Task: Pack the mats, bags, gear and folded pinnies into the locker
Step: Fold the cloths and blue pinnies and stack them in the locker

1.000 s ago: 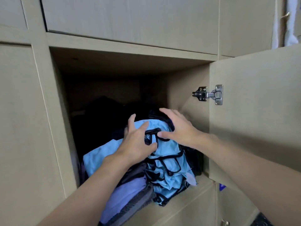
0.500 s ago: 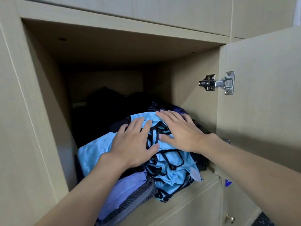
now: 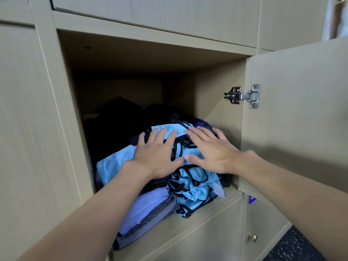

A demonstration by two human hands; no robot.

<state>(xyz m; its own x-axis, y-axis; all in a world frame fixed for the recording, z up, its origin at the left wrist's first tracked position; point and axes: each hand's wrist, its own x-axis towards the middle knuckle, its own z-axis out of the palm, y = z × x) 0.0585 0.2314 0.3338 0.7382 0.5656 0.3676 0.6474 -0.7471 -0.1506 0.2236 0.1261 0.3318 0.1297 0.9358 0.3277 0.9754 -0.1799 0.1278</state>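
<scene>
Beside open locker door point(image 3: 301, 119), metal hinge point(image 3: 243, 96), dark bags point(image 3: 122, 117) behind blue pinnies point(image 3: 192, 191)

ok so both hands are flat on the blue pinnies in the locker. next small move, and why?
Probably push the pile deeper. The lavender-and-grey bundle under the blue pinnies sticks out past the shelf front edge, so the door would likely catch. The left hand and right hand lie flat on top, placed to shove.

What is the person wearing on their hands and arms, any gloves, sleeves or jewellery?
Nothing shows. The left hand and right hand are ungloved, with no visible rings; the left forearm and right forearm are bare to the frame edge, without sleeves, watch or bands.
</scene>
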